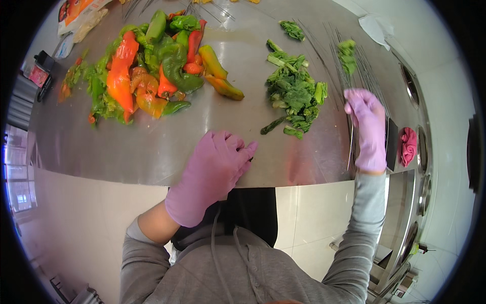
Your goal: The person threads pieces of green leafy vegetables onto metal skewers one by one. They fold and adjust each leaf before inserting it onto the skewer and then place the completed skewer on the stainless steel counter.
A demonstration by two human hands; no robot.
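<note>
My left hand (218, 163), in a pink-purple glove, is curled above the front edge of the steel table. A small dark piece (251, 159) shows at its fingertips; the palm is hidden. Further right, my gloved right hand (364, 117) is closed over several thin metal skewers (368, 72). A blurred clump of green leaves (346, 57) stands just beyond its fingers, apparently on a skewer gripped in that hand. Between both hands, slightly farther off, lies a loose pile of chopped leafy greens (294, 89), with one separate folded bunch (292, 30) behind it.
A heap of red, orange and green peppers (152, 72) covers the table's left part. More skewers (138, 7) lie at the far edge beside a printed plastic bag (78, 15). At right are a dark box (391, 142), a red cloth (408, 147) and round metal wells (422, 144).
</note>
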